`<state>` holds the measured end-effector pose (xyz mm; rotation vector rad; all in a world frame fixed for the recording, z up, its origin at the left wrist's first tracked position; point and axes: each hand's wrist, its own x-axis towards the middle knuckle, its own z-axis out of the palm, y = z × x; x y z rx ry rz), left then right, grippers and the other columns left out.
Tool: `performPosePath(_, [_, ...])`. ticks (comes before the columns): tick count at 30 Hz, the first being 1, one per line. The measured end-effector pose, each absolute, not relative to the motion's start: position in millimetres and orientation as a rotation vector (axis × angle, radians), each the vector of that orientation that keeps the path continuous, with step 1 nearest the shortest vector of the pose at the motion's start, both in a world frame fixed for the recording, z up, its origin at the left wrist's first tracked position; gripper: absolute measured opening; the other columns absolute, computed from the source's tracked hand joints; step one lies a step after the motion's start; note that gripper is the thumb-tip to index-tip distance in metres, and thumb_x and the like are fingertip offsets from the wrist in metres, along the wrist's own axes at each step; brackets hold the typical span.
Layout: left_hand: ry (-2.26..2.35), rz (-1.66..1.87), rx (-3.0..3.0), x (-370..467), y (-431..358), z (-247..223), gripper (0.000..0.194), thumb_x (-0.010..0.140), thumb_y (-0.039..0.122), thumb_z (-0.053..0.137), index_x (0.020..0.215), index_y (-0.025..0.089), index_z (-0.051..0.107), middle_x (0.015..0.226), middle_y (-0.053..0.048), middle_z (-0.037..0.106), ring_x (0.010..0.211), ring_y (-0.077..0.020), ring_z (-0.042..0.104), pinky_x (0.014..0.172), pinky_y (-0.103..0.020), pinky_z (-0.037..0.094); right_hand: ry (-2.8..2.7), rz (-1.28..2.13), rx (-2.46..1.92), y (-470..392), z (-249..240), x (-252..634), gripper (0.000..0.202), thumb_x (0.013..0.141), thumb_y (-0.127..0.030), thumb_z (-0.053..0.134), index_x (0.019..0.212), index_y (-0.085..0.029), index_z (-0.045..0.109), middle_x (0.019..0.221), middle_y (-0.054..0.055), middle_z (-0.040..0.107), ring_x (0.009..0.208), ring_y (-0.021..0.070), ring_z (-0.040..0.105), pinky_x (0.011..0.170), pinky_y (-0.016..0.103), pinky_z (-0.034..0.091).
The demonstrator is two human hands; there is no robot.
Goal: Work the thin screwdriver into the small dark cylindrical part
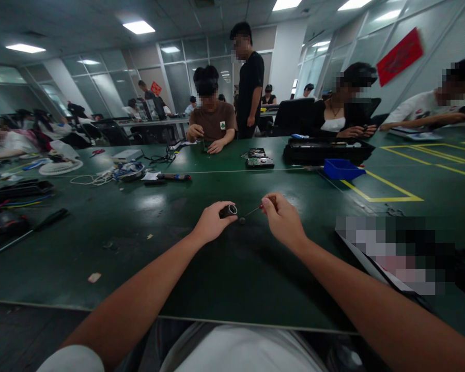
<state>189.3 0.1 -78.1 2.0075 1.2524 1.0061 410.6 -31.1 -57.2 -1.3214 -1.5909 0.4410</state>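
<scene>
Over the green table (pixel 170 268), my left hand (pixel 213 221) is closed around a small black cylinder (pixel 228 211) with a pale ring at its open end. My right hand (pixel 281 214) pinches the reddish handle of a thin screwdriver (pixel 253 210), whose shaft points left toward the cylinder. Between the two hands a small dark round piece (pixel 242 220) lies on the table, just below the screwdriver's tip. The tip and the cylinder appear apart.
A blue bin (pixel 343 169) and a long black casing (pixel 329 151) stand at the back right. Circuit parts (pixel 259 158) lie ahead, cables (pixel 127 171) back left, and a long screwdriver (pixel 50 218) far left. Across the table a person (pixel 213 116) works.
</scene>
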Motion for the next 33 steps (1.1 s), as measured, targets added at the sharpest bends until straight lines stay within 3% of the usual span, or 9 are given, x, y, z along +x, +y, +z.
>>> performPosePath(4, [1.079,1.152,1.623,190,6,-82,0.039,0.082,0.022,0.070,0.120,0.017,0.064,0.113,-0.010,0.069,0.099,-0.0210,0.066,0.095,-0.038,0.049,-1.603,0.420,-1.330,-32,-56,410,0.026,0.097,-0.042,0.046,0.091,-0.022,0.062,0.078,0.005,0.069,0.071,0.0216,0.064,0.065,0.033,0.043])
performPosePath(7, [0.985,1.175,1.395,191,7,-82,0.038,0.087,0.024,0.060,0.124,0.018,0.056,0.108,-0.009,0.066,0.085,-0.0165,0.065,0.081,-0.032,0.051,-1.606,0.384,-1.340,-33,-55,410,0.029,0.096,-0.045,0.048,0.093,-0.022,0.065,0.079,0.005,0.069,0.070,0.0212,0.062,0.064,0.033,0.042])
performPosePath(10, [1.073,1.114,1.505,190,3,-76,0.028,0.087,0.030,0.060,0.112,0.019,0.057,0.092,-0.004,0.063,0.074,-0.0150,0.060,0.069,-0.028,0.048,-1.594,0.351,-1.344,-33,-53,410,0.030,0.096,-0.046,0.049,0.096,-0.022,0.066,0.080,0.006,0.069,0.069,0.0213,0.061,0.064,0.033,0.043])
performPosePath(15, [1.311,0.896,2.089,197,-5,-57,0.026,0.089,0.045,0.062,0.091,0.020,0.064,0.088,-0.004,0.066,0.080,-0.0189,0.060,0.075,-0.032,0.047,-1.588,0.349,-1.327,-34,-52,410,0.029,0.096,-0.044,0.049,0.096,-0.021,0.066,0.082,0.006,0.070,0.071,0.0215,0.062,0.066,0.034,0.044])
performPosePath(22, [1.333,0.475,2.489,218,8,-69,0.030,0.090,0.038,0.060,0.114,0.022,0.069,0.109,-0.012,0.070,0.098,-0.0299,0.066,0.084,-0.039,0.049,-1.576,0.349,-1.327,-34,-52,411,0.028,0.096,-0.043,0.048,0.096,-0.021,0.065,0.083,0.006,0.070,0.072,0.0218,0.063,0.068,0.034,0.046])
performPosePath(25, [1.393,0.378,2.537,224,17,-75,0.035,0.087,0.041,0.064,0.116,0.023,0.070,0.108,-0.013,0.070,0.097,-0.0316,0.067,0.083,-0.040,0.050,-1.577,0.355,-1.320,-34,-51,410,0.027,0.096,-0.043,0.048,0.096,-0.022,0.065,0.083,0.006,0.070,0.072,0.0221,0.063,0.068,0.035,0.046])
performPosePath(33, [1.305,0.405,2.494,222,25,-70,0.012,0.080,0.031,0.072,0.086,0.021,0.071,0.089,-0.010,0.069,0.085,-0.0297,0.067,0.083,-0.040,0.049,-1.574,0.392,-1.294,-33,-53,411,0.027,0.096,-0.042,0.048,0.099,-0.022,0.065,0.085,0.006,0.071,0.074,0.0224,0.064,0.068,0.034,0.046])
